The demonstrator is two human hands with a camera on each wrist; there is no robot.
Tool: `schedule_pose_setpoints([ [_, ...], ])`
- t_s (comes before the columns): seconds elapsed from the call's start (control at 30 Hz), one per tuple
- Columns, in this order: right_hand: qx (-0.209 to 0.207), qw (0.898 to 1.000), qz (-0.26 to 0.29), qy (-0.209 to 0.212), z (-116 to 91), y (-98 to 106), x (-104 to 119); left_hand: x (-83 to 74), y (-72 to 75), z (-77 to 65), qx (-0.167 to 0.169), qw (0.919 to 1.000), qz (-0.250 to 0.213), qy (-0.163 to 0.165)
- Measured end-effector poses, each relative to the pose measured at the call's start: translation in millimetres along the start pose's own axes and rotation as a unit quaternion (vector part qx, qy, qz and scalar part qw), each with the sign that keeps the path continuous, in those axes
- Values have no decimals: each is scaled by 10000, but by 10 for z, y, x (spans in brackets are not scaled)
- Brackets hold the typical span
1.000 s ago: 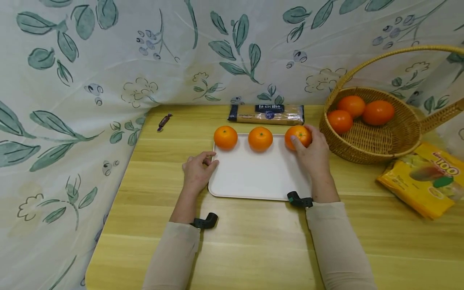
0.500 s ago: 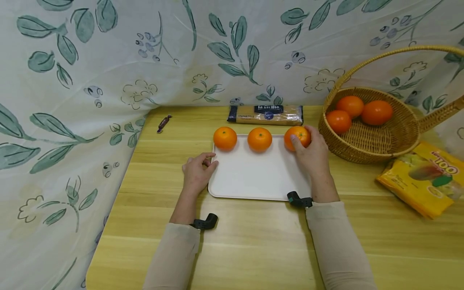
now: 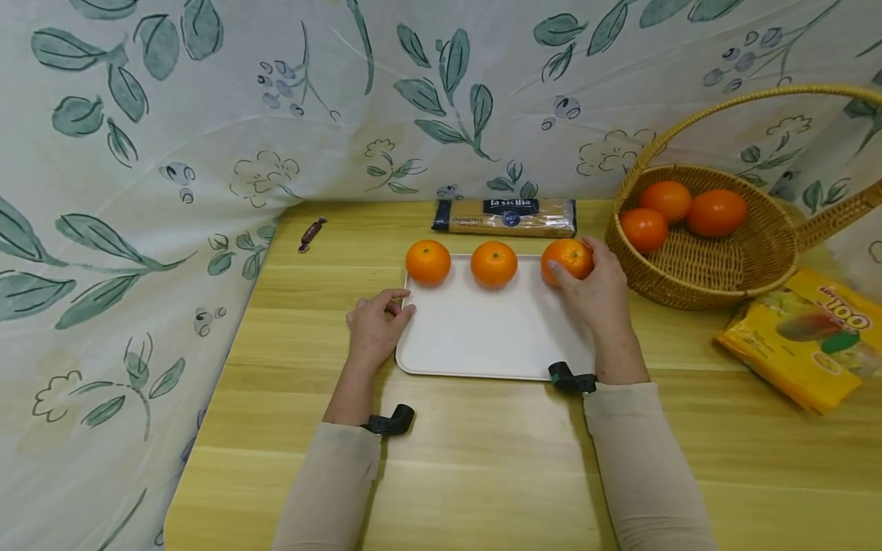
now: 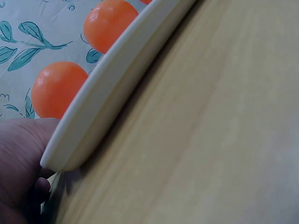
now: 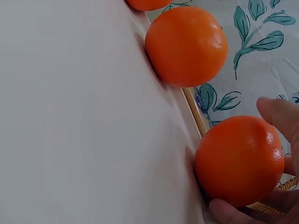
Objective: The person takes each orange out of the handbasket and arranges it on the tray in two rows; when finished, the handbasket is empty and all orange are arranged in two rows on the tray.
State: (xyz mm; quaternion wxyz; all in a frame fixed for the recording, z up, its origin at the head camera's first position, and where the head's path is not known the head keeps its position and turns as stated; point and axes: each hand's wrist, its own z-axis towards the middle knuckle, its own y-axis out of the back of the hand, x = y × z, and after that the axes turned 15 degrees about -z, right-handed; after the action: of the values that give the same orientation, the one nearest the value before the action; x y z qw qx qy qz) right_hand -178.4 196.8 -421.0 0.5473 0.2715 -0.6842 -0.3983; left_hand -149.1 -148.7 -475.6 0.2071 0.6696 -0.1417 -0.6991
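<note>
Three oranges stand in a row along the far rim of a white tray (image 3: pixel 482 337). My right hand (image 3: pixel 601 295) holds the right-hand orange (image 3: pixel 572 256), thumb at its front and fingers round its far right side. In the right wrist view, thumb and fingers bracket this orange from two sides. The middle orange (image 3: pixel 494 265) and the left orange (image 3: pixel 428 262) stand untouched. At the tray's left edge, my left hand (image 3: pixel 374 325) pinches the rim with curled fingers. The left wrist view shows the tray's side wall (image 4: pixel 112 88) against this hand; some fingertips are hidden.
A wicker basket (image 3: pixel 703 279) with three red-orange, tomato-like fruits (image 3: pixel 717 213) stands at the right. Next to it lies a yellow snack bag (image 3: pixel 806 337). A spaghetti pack (image 3: pixel 506 219) lies behind the tray. One wrapped candy (image 3: pixel 313 234) is at the far left.
My right hand has shifted very slightly to the right, its thumb sliding a little lower on the orange. The left hand and the tray look unmoved.
</note>
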Motion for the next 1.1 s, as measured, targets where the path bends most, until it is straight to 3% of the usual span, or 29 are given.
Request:
schedule_pose_setpoints([
  [1.1, -157, 9998, -84, -32, -31, 112, -10, -19, -5, -18, -27, 10000, 29, 17],
])
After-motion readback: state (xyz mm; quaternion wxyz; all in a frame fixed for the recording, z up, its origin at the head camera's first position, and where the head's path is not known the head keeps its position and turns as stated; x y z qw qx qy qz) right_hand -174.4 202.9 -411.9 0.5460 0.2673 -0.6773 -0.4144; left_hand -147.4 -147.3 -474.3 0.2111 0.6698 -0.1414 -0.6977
